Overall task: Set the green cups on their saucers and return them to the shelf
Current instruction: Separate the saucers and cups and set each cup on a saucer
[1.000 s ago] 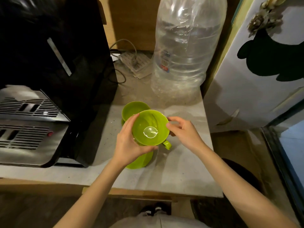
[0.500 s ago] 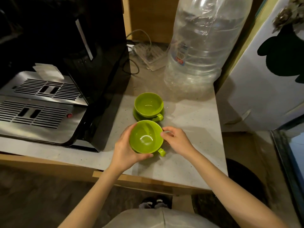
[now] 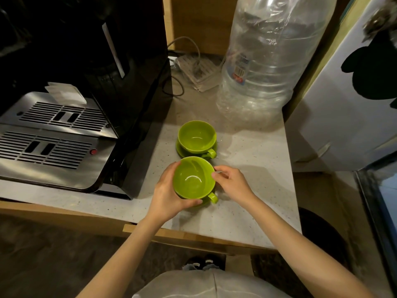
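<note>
Two lime-green cups stand on the speckled counter [image 3: 253,190]. The far cup [image 3: 196,136] sits upright on its green saucer [image 3: 180,149], handle to the right. The near cup [image 3: 192,179] rests on a second saucer [image 3: 204,203], of which only a sliver shows under it. My left hand [image 3: 165,194] wraps the near cup's left side. My right hand [image 3: 232,183] pinches its right rim with the fingertips. Both cups look empty.
A black and steel coffee machine [image 3: 64,130] fills the left of the counter. A large clear water bottle [image 3: 264,67] stands at the back right, with a power strip and cable [image 3: 197,69] behind. A white cabinet side [image 3: 348,108] borders the right edge.
The near cup has come down from mid-air onto its saucer in front of the far cup. Both hands followed it down and still hold it.
</note>
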